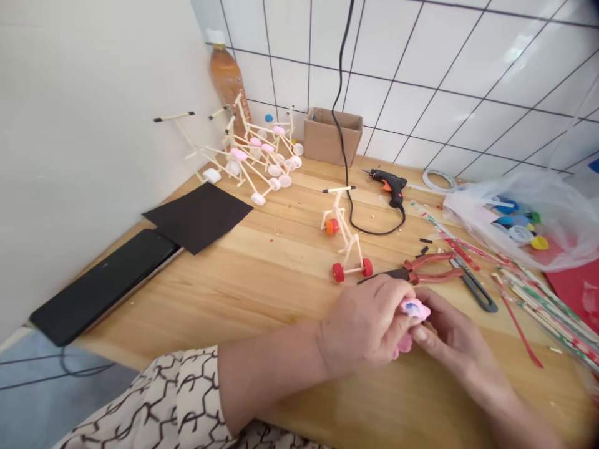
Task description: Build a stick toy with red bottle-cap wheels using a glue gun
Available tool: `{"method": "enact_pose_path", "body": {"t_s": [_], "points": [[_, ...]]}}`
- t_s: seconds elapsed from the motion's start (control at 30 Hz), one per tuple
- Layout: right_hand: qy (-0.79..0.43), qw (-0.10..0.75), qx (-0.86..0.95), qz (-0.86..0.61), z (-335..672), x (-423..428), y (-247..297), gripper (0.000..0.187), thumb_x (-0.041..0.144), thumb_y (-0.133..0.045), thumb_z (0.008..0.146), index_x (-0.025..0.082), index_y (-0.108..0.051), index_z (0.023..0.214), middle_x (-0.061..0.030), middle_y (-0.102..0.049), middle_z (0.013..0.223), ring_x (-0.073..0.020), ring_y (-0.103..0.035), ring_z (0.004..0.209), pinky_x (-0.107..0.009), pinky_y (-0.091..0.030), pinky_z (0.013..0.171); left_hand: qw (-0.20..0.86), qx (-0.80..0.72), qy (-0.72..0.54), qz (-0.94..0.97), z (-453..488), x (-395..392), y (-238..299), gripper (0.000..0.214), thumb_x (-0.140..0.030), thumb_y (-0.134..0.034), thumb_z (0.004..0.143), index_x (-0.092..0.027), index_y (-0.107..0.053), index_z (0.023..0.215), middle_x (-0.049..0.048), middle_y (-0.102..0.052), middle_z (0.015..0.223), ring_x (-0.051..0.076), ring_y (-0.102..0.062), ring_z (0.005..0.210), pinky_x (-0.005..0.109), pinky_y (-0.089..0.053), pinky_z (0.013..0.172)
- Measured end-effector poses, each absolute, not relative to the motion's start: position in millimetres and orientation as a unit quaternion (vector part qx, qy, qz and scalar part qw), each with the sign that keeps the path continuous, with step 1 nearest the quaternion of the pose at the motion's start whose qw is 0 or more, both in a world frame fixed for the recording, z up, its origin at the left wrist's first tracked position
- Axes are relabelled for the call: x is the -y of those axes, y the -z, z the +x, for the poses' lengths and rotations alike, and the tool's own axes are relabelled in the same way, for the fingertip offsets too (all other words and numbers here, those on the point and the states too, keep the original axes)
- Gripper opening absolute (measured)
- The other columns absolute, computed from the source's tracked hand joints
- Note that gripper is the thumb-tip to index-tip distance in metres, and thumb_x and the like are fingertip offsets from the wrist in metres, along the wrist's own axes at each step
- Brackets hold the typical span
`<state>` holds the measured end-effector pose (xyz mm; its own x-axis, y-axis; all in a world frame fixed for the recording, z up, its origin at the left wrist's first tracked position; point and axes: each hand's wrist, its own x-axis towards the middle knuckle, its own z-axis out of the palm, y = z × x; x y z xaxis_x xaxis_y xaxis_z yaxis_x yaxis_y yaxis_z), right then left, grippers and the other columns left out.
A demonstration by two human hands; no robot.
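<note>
My left hand [362, 327] and my right hand [449, 337] meet low on the wooden table [262, 274], both pinched round a small pink piece [414, 310] with a blue mark on it. The fingers of both hands are closed on it. Just beyond them stands a small stick tricycle [345, 234] with red and orange wheels. Red-handled pliers [423, 267] lie right behind my hands.
Several finished stick models [255, 156] are piled at the back left by an orange drink bottle [228, 78]. A black glue gun [389, 184], cardboard box [332, 136], tape roll [438, 179], bag of caps [524, 218], paper sticks [538, 287], scissors [472, 284], black sheet [199, 215] and phone [100, 284] surround them.
</note>
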<state>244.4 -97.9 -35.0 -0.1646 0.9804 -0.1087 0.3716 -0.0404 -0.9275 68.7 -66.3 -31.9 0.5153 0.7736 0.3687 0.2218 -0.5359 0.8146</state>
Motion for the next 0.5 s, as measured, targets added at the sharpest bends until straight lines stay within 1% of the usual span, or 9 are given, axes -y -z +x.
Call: {"method": "enact_pose_path", "body": {"t_s": [0.03,0.1,0.17,0.23,0.27,0.33,0.4,0.47,0.5], "points": [[-0.426,0.315,0.641,-0.555,244.2,96.7,35.5,0.032,0.037,-0.068,0.07,0.024,-0.06,0.099,-0.0057,-0.064,0.092,-0.0217,-0.06,0.08,-0.031,-0.049,0.07,0.367,-0.309,-0.383,0.789,67.3,66.5,27.2,0.01,-0.018,-0.043,0.084,-0.013,-0.05,0.088,0.008,-0.059,0.083,0.017,-0.056,0.078,0.03,-0.047,0.074],[-0.374,0.292,0.687,-0.55,242.6,95.8,36.2,0.028,0.028,-0.072,0.066,0.025,-0.063,0.092,-0.0047,-0.064,0.089,-0.0215,-0.059,0.078,-0.031,-0.049,0.07,0.393,-0.293,-0.386,0.781,63.3,68.9,15.4,0.01,-0.018,-0.04,0.085,-0.014,-0.049,0.088,0.0069,-0.06,0.08,0.017,-0.056,0.077,0.028,-0.047,0.073],[-0.361,0.278,0.71,-0.537,241.6,96.7,37.3,0.019,0.025,-0.071,0.066,0.025,-0.064,0.084,-0.004,-0.065,0.083,-0.0204,-0.058,0.071,-0.031,-0.05,0.065,0.438,-0.294,-0.373,0.763,56.7,75.0,1.9,0.01,-0.017,-0.042,0.086,-0.014,-0.05,0.091,0.0057,-0.061,0.079,0.015,-0.057,0.075,0.026,-0.048,0.07],[-0.363,0.26,0.73,-0.517,242.9,98.4,39.3,0.013,0.025,-0.067,0.069,0.024,-0.064,0.081,-0.004,-0.064,0.079,-0.02,-0.058,0.067,-0.031,-0.05,0.06,0.476,-0.297,-0.352,0.749,45.8,84.5,-11.3,0.012,-0.018,-0.048,0.084,-0.015,-0.052,0.095,0.0062,-0.062,0.085,0.015,-0.057,0.075,0.025,-0.049,0.069],[-0.358,0.253,0.741,-0.508,244.4,99.1,40.8,0.014,0.027,-0.066,0.07,0.024,-0.064,0.084,-0.0046,-0.064,0.08,-0.0206,-0.059,0.069,-0.032,-0.05,0.06,0.502,-0.295,-0.345,0.736,38.6,90.5,-16.8,0.017,-0.016,-0.049,0.084,-0.014,-0.053,0.101,0.0071,-0.063,0.09,0.015,-0.058,0.079,0.025,-0.049,0.071],[-0.328,0.235,0.763,-0.506,248.2,99.9,45.0,0.024,0.03,-0.065,0.072,0.025,-0.063,0.095,-0.0062,-0.063,0.09,-0.0225,-0.059,0.078,-0.034,-0.05,0.066,0.561,-0.307,-0.322,0.698,21.2,104.5,-23.2,0.023,-0.015,-0.048,0.085,-0.016,-0.053,0.107,0.0069,-0.063,0.097,0.014,-0.059,0.084,0.025,-0.048,0.076],[-0.283,0.205,0.783,-0.515,251.9,100.0,49.9,0.032,0.033,-0.062,0.075,0.025,-0.059,0.106,-0.0072,-0.06,0.099,-0.0237,-0.058,0.088,-0.036,-0.049,0.074,0.63,-0.324,-0.285,0.645,1.1,121.4,-21.7,0.02,-0.014,-0.051,0.084,-0.018,-0.058,0.103,0.0045,-0.065,0.092,0.013,-0.059,0.081,0.024,-0.048,0.076],[-0.245,0.166,0.801,-0.52,254.4,100.1,53.7,0.035,0.036,-0.059,0.078,0.025,-0.054,0.111,-0.0076,-0.058,0.104,-0.0238,-0.057,0.093,-0.038,-0.047,0.079,0.709,-0.31,-0.252,0.582,-20.6,140.5,-11.7,0.019,-0.017,-0.06,0.079,-0.017,-0.061,0.098,0.0037,-0.066,0.083,0.012,-0.059,0.073,0.023,-0.049,0.069],[-0.232,0.147,0.809,-0.52,255.2,100.2,54.7,0.036,0.037,-0.057,0.079,0.025,-0.053,0.113,-0.0077,-0.057,0.105,-0.0238,-0.057,0.094,-0.038,-0.046,0.08,0.735,-0.306,-0.269,0.542,-32.2,150.5,-3.9,0.018,-0.02,-0.061,0.079,-0.016,-0.062,0.097,0.0031,-0.065,0.077,0.012,-0.058,0.068,0.022,-0.048,0.065]]}}
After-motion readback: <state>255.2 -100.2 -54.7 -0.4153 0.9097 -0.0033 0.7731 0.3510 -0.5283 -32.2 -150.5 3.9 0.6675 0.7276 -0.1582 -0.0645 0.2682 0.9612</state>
